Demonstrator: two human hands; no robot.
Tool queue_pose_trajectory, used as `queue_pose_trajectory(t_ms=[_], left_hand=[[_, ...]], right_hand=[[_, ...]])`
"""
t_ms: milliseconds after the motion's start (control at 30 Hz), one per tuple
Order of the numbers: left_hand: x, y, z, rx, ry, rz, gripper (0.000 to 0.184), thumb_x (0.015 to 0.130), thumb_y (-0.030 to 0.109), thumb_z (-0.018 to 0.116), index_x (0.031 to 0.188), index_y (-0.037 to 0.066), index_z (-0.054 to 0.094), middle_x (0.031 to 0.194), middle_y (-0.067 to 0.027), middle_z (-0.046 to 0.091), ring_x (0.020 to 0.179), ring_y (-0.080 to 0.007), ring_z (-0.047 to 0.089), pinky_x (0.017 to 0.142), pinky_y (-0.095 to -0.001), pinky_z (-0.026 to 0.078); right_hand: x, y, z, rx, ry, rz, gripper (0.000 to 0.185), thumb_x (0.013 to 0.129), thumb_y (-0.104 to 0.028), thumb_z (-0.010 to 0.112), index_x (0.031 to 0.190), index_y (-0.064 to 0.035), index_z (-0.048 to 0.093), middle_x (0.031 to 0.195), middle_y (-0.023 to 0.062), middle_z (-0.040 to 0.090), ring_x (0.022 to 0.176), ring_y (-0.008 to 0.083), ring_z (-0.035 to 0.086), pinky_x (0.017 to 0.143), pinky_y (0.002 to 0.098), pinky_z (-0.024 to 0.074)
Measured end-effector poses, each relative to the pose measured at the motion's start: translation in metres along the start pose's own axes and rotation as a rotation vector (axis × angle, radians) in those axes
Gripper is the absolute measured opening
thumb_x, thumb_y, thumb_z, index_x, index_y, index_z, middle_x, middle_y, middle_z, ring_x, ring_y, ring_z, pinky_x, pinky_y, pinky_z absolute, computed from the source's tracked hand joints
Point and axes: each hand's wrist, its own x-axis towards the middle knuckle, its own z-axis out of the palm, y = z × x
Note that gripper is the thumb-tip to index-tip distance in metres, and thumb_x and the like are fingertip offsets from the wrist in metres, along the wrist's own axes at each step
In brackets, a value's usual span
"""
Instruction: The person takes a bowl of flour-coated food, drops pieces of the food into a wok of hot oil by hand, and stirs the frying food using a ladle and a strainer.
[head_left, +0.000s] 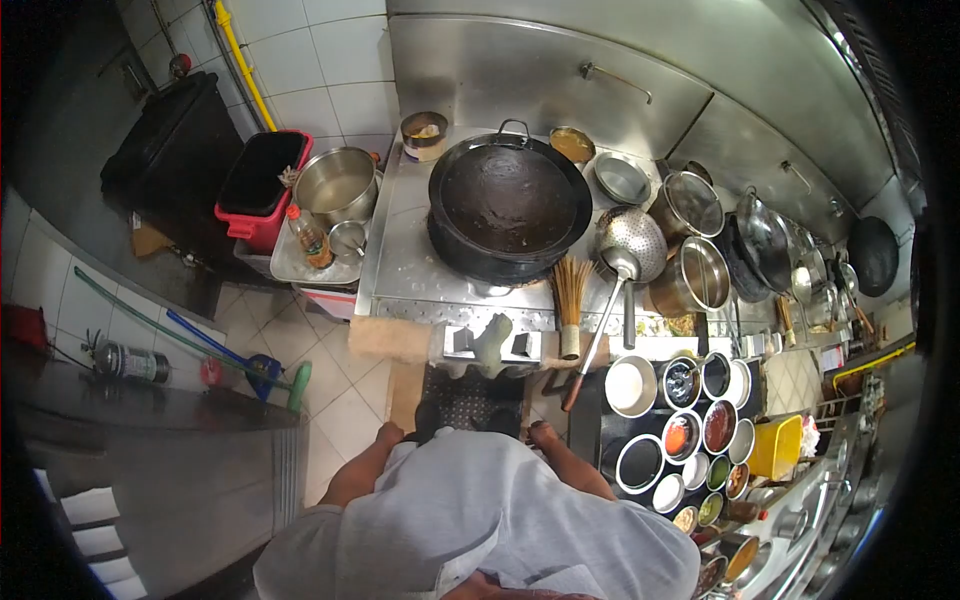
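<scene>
Ahead of the left hand (390,434) and right hand (541,432), both too unclear to tell open from closed, a black wok (512,200) sits near a brush (571,305).

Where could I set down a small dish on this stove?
Probably the best bare patch is the steel stove top left of the wok, between it and the metal tray. A narrower bare strip runs in front of the wok, left of the brush. The right side is crowded with a metal bowl, a strainer and pots.
</scene>
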Motion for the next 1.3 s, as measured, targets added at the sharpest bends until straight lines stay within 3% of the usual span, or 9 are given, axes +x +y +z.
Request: queue_pose_trajectory(t_ms=[233, 300, 433, 500, 633, 733, 800, 1000, 1300], left_hand=[[0.004, -0.012, 0.016, 0.109, -0.104, 0.092, 0.032, 0.075, 0.022, 0.056, 0.090, -0.003, 0.069, 0.099, -0.0259, 0.065, 0.095, -0.0367, 0.065, 0.080, -0.0425, 0.052], [-0.017, 0.007, 0.003, -0.191, -0.045, -0.154, 0.032, 0.075, 0.021, 0.056, 0.090, -0.004, 0.069, 0.098, -0.0260, 0.066, 0.095, -0.0370, 0.065, 0.079, -0.0421, 0.052], [-0.010, 0.006, 0.012, -0.203, -0.038, -0.187, 0.032, 0.075, 0.022, 0.056, 0.089, -0.004, 0.069, 0.096, -0.0255, 0.066, 0.094, -0.0365, 0.065, 0.078, -0.0422, 0.052], [0.001, -0.005, 0.020, 0.095, -0.087, 0.115, 0.031, 0.076, 0.023, 0.056, 0.088, -0.003, 0.069, 0.096, -0.0247, 0.066, 0.094, -0.0358, 0.065, 0.078, -0.0428, 0.052], [0.002, -0.002, 0.022, 0.074, -0.095, 0.112, 0.031, 0.076, 0.025, 0.057, 0.087, -0.001, 0.070, 0.094, -0.0243, 0.066, 0.095, -0.0354, 0.065, 0.079, -0.0431, 0.052], [-0.006, 0.002, 0.017, 0.198, -0.138, 0.136, 0.032, 0.079, 0.026, 0.055, 0.090, -0.001, 0.070, 0.100, -0.0225, 0.066, 0.097, -0.0333, 0.065, 0.081, -0.0416, 0.052], [-0.019, 0.012, 0.008, 0.224, -0.177, 0.116, 0.032, 0.081, 0.025, 0.052, 0.093, 0.001, 0.070, 0.108, -0.0201, 0.065, 0.100, -0.0306, 0.065, 0.083, -0.0396, 0.053], [-0.035, 0.031, -0.006, 0.069, -0.117, -0.028, 0.030, 0.082, 0.022, 0.052, 0.093, 0.001, 0.070, 0.108, -0.0203, 0.065, 0.100, -0.0305, 0.065, 0.083, -0.0391, 0.053], [-0.015, 0.014, 0.019, -0.079, -0.122, -0.183, 0.032, 0.080, 0.023, 0.051, 0.095, 0.003, 0.071, 0.107, -0.0178, 0.066, 0.100, -0.0304, 0.065, 0.081, -0.0404, 0.054]], right_hand=[[0.017, 0.010, 0.011, -0.083, 0.040, -0.024, 0.035, 0.090, -0.016, 0.052, 0.124, -0.0063, 0.056, 0.092, 0.0108, 0.067, 0.078, 0.0224, 0.068, 0.059, 0.0342, 0.0534], [-0.013, -0.002, 0.008, -0.120, 0.089, -0.068, 0.034, 0.088, -0.031, 0.055, 0.099, -0.0008, 0.065, 0.081, 0.0129, 0.068, 0.069, 0.0215, 0.067, 0.059, 0.0341, 0.0545], [-0.027, -0.002, 0.000, -0.297, 0.104, -0.034, 0.027, 0.084, -0.023, 0.057, 0.099, -0.0036, 0.069, 0.093, 0.0157, 0.069, 0.084, 0.0266, 0.068, 0.072, 0.0396, 0.0533], [-0.021, 0.015, 0.000, -0.310, 0.111, -0.053, 0.027, 0.082, -0.025, 0.059, 0.093, -0.0026, 0.069, 0.096, 0.0178, 0.068, 0.089, 0.0295, 0.067, 0.078, 0.0398, 0.0521], [0.008, 0.041, -0.008, -0.429, 0.014, -0.069, 0.027, 0.082, -0.024, 0.059, 0.095, -0.0028, 0.069, 0.097, 0.0171, 0.068, 0.092, 0.0321, 0.066, 0.079, 0.0400, 0.0517], [0.020, 0.039, -0.007, -0.657, -0.056, -0.352, 0.023, 0.084, -0.021, 0.058, 0.092, -0.0026, 0.069, 0.098, 0.0176, 0.068, 0.087, 0.0293, 0.067, 0.075, 0.0382, 0.0539], [0.000, 0.011, -0.005, -0.193, -0.008, 0.020, 0.027, 0.088, -0.018, 0.055, 0.106, -0.0016, 0.065, 0.100, 0.0182, 0.067, 0.079, 0.0266, 0.068, 0.066, 0.0368, 0.0557], [0.029, 0.006, -0.002, -0.069, -0.058, -0.071, 0.043, 0.092, -0.016, 0.050, 0.132, 0.0002, 0.046, 0.095, 0.0164, 0.066, 0.073, 0.0260, 0.068, 0.060, 0.0374, 0.0556], [0.002, -0.009, -0.005, -0.141, -0.019, -0.045, 0.025, 0.091, -0.016, 0.051, 0.108, -0.0005, 0.061, 0.091, 0.0125, 0.067, 0.073, 0.0244, 0.068, 0.061, 0.0369, 0.0571]])
